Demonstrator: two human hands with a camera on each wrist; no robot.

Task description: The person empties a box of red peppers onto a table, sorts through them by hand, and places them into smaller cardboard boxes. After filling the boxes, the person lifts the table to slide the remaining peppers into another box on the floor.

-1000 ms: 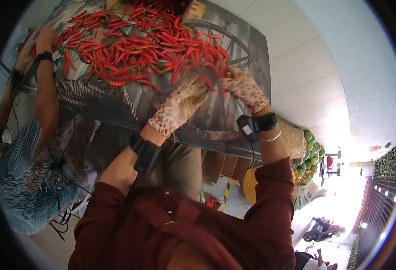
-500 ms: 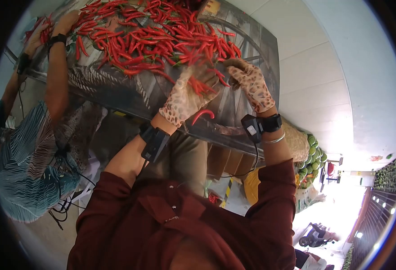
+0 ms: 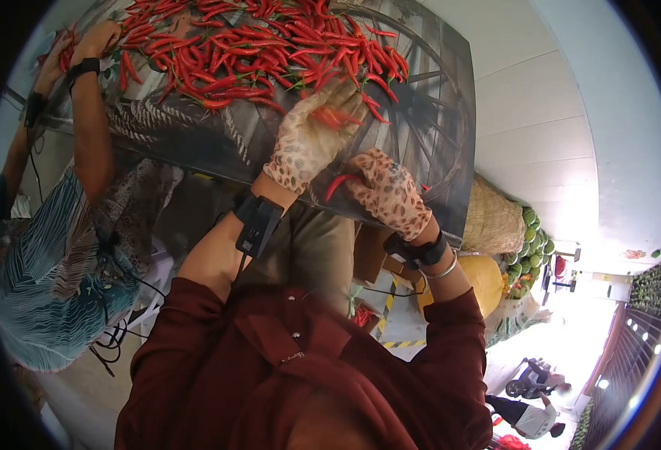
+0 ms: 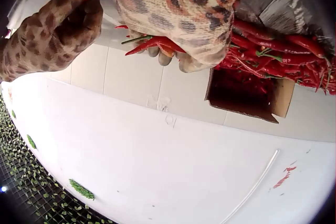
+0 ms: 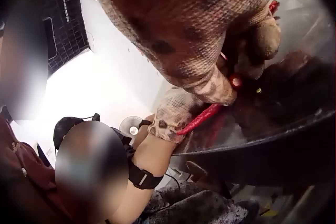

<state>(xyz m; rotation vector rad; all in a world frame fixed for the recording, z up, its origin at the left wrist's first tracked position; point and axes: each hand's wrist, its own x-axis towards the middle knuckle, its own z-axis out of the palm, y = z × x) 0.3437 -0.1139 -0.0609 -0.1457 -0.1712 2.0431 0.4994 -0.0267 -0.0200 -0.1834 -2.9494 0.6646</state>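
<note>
Light Touch, No Spills

Upper centre, the left hand (image 3: 304, 139) cradles several red chillies (image 3: 335, 118) palm up, fingers relaxed, not clamped. Mid-frame, the right hand (image 3: 390, 193) has its grip clamped on a single chilli (image 3: 336, 184). I'd hold that palm level and pinch gently.

On my left I have a person (image 3: 53, 277) in a teal patterned top, with black cables (image 3: 109, 352) hanging low beside them. On my right I see a pale wall (image 3: 529, 82), a big tan sack (image 3: 495, 214), a pile of round green fruit (image 3: 529, 247) just beside it, and a yellow bag (image 3: 480, 281) near both. Striped tape (image 3: 405, 343) runs along the floor. Farther off I make out a motorbike (image 3: 524, 380) near a figure (image 3: 534, 420) in a white top.
</note>
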